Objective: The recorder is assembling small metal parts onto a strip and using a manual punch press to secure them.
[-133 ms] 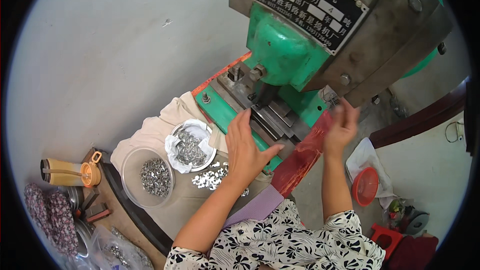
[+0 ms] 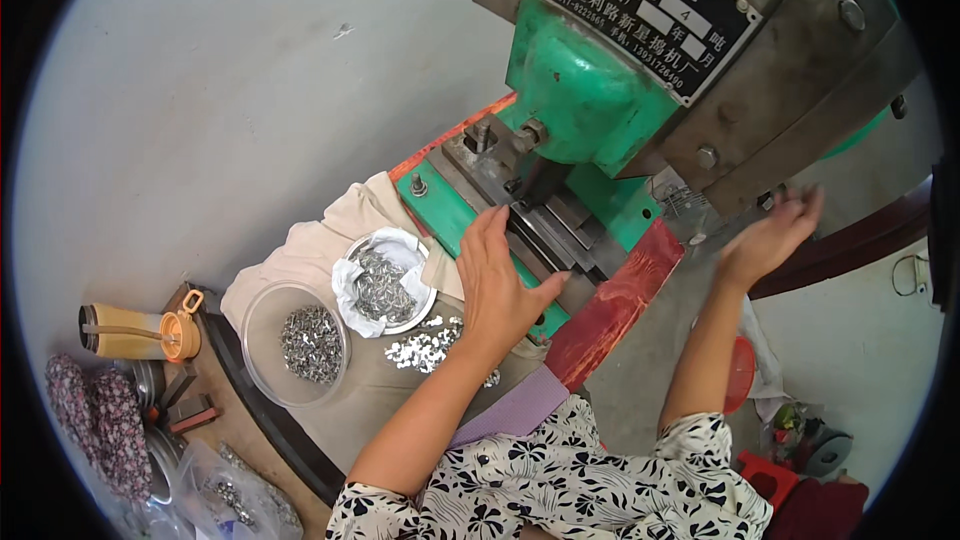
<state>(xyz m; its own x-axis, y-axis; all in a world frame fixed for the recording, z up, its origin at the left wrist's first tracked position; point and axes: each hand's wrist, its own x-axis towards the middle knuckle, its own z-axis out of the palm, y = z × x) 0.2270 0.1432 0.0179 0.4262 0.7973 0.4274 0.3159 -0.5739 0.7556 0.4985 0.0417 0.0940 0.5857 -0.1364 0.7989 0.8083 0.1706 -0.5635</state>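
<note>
Grey concrete floor (image 2: 200,90) is filling the background, with a green press machine (image 2: 585,90) standing on it as the landmark. Left hand (image 2: 497,285) is lying flat, fingers spread, palm down, on the machine's steel die bed (image 2: 545,230), right at the front edge of the green base; it is gripping nothing I can see, and whether a small part is sitting under the fingers I cannot tell. Right hand (image 2: 770,235) is hovering open, fingers loosely extended, by the grey steel side plate (image 2: 790,110) on the machine's right side, close to it but contact is not clear.

Red board (image 2: 615,305) is running diagonally just in front of the machine, between the two forearms. Loose pile of small flat metal pieces (image 2: 425,348) is lying on a beige cloth (image 2: 330,230) just front-left of the machine, beside the left wrist. Metal dish lined with white paper (image 2: 385,280) is holding more small metal parts, left of the machine base, touching the cloth. Clear plastic bowl (image 2: 295,340) with dark small parts is sitting further left of the dish. Yellow bottle with orange cap (image 2: 140,332) is lying on its side well left of the machine. Floral fabric (image 2: 95,420) is lying beyond it, at the frame edge.
</note>
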